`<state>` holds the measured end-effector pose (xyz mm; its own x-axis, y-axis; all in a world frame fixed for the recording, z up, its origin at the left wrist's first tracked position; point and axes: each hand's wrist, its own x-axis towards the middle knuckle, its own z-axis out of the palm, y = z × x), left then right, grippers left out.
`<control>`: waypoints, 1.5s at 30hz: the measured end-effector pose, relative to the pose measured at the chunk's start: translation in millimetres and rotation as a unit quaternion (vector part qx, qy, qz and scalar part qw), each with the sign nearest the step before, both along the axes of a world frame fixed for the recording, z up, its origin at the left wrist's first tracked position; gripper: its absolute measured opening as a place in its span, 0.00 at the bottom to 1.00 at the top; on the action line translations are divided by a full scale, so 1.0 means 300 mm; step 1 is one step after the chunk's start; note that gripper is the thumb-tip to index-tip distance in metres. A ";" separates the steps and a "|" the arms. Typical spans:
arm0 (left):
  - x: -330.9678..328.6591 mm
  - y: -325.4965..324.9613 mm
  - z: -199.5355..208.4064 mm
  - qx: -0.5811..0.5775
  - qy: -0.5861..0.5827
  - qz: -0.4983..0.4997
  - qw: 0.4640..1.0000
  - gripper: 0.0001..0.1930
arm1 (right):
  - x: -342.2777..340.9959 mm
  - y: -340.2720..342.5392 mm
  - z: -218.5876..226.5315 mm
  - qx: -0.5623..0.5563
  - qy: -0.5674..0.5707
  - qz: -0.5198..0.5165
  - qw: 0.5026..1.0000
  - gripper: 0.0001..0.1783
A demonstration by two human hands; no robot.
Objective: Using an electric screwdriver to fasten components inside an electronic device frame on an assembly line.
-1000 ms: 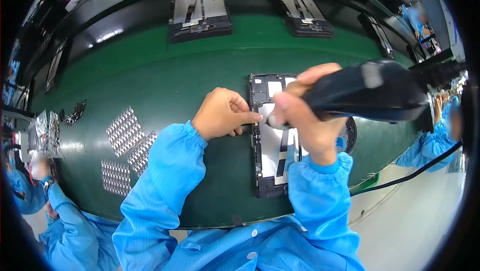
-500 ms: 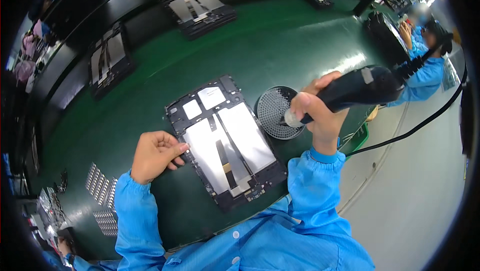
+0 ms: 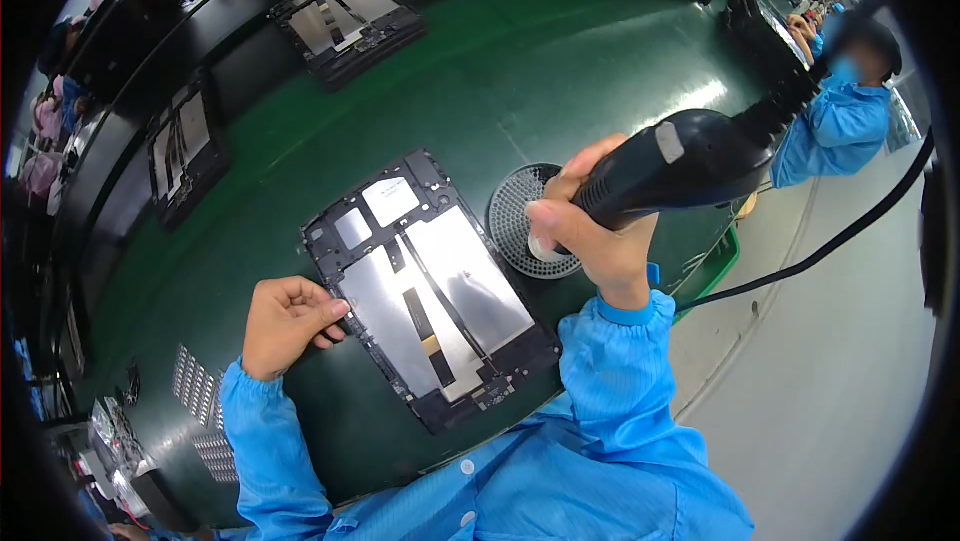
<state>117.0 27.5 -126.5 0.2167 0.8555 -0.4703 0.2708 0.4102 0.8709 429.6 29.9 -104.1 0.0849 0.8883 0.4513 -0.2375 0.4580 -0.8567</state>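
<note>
Green workbench (image 3: 470, 76): spreading across the view, with more tablet units (image 3: 345, 26) lying along its far side.
Clear bags (image 3: 115, 441): sitting at the far left; their contents are showing too small to tell.
Component sheets (image 3: 197, 381): lying to the right of the bags, carrying rows of small pieces.
Left hand (image 3: 285, 326): curling narrow, thumb and fingers close together, the thumb touching the tablet's left edge; whether it is gripping that edge I cannot tell.
Opened tablet (image 3: 450, 301): lying slantwise on the bench between the hands, showing silvery plates and a dark ribbon strip (image 3: 428, 341).
Round grid dish (image 3: 512, 216): sitting just beside the tablet's upper right edge; anything it is holding is too small to make out.
Right hand (image 3: 605, 246): closing around the front of a black corded power tool (image 3: 690, 161), whose nose is pointing at the dish; contact I cannot tell.
Green bin (image 3: 715, 266): showing beside the bench's right edge, its contents unclear.
Co-worker in blue (image 3: 850, 131): sitting at the far right.
</note>
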 end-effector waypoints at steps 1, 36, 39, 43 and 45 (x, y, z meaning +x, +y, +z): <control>0.003 0.001 -0.001 -0.001 0.000 -0.002 1.000 0.08 | -0.001 -0.001 0.003 -0.015 -0.004 -0.003 1.000 0.20; -0.082 0.009 -0.059 -0.001 -0.122 -0.034 0.992 0.10 | -0.592 0.062 0.087 -0.032 -0.075 0.192 0.978 0.18; -0.079 0.007 -0.055 0.001 -0.123 -0.038 0.992 0.10 | -0.582 0.069 0.079 -0.039 -0.093 0.195 0.976 0.19; -0.078 0.006 -0.051 -0.006 -0.119 -0.037 0.992 0.10 | -0.583 0.070 0.078 -0.038 -0.098 0.189 0.976 0.19; -0.075 0.007 -0.052 -0.008 -0.122 -0.038 0.992 0.10 | -0.583 0.069 0.077 -0.045 -0.092 0.179 0.978 0.19</control>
<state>94.5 29.7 -142.2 0.3892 0.8253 -0.4091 0.0829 0.4110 0.9079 254.8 50.6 -80.9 -0.3149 0.8826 0.3490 -0.2073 0.2949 -0.9328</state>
